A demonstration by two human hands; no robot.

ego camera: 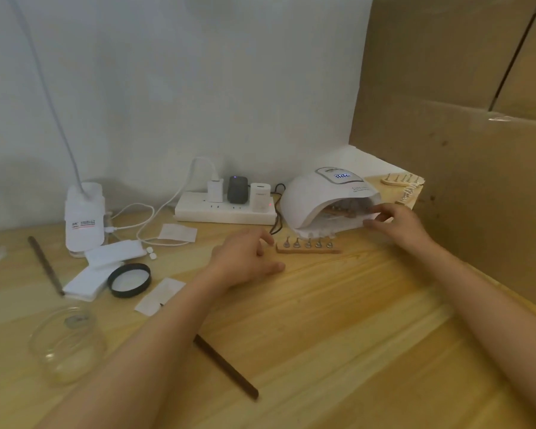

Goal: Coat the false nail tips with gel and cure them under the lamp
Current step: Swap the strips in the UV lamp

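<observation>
Right hand [396, 219] at the mouth of the lamp [325, 193], grip unclear, left hand [245, 258] loose and empty beside the strip of nail tips [308, 246] just before the lamp: one careless nudge could smear any uncured gel.

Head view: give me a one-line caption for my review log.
Right hand at the mouth of the curing lamp; left hand beside a wooden strip of five nail tips on the table.
</observation>
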